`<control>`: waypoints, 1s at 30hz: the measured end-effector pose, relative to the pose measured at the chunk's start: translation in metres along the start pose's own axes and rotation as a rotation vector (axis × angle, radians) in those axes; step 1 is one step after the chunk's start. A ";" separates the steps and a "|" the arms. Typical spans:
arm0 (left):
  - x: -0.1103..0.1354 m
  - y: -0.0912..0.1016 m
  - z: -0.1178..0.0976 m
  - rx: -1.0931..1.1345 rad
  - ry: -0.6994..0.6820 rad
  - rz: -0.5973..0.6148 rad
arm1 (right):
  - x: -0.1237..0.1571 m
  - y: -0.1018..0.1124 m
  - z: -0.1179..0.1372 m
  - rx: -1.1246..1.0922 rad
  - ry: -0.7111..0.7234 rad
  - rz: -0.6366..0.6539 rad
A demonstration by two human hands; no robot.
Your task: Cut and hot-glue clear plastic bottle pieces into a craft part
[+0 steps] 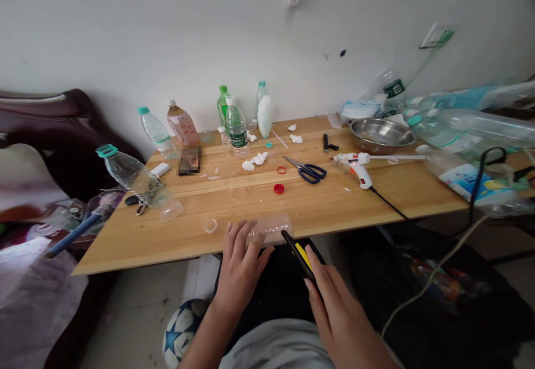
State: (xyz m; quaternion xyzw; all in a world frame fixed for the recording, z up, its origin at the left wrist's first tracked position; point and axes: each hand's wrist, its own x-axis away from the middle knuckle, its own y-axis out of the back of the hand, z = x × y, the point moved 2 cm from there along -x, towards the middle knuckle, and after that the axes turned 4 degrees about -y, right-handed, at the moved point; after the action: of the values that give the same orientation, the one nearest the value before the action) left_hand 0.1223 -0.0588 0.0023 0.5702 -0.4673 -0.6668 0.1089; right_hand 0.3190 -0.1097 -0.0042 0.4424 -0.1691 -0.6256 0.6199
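gripping black-yellow tool (302, 255), right hand (335, 297); left hand (241, 260) on plastic (272, 226)

- Hands: 2, left (242, 255), right (334, 296).
- Table (137, 241): 1.
- Cutter (303, 256): 1.
- Scissors (301, 166): 1 pair.
- Glue gun (360, 170): 1.
- Metal bowl (380, 145): 1.
- Loose caps: 2; red cap (278, 189), teal cap (268, 145).
- Ball (184, 335): 1.
- Capped bottles, table's back: 5; 1 pink bottle (184, 126), 1 green bottle (223, 104), 1 white-capped bottle (234, 118), 2 teal-capped.
- Bottles heaped at right (480, 126): overlapping, count unclear.
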 end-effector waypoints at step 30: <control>-0.022 0.013 0.004 -0.134 0.091 0.124 | 0.007 -0.010 -0.004 -0.075 0.041 0.004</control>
State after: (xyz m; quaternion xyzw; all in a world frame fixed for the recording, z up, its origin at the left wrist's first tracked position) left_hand 0.1206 -0.0491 0.0260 0.5615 -0.4508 -0.6617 0.2089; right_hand 0.3170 -0.1125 -0.0166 0.4315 -0.1338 -0.6208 0.6407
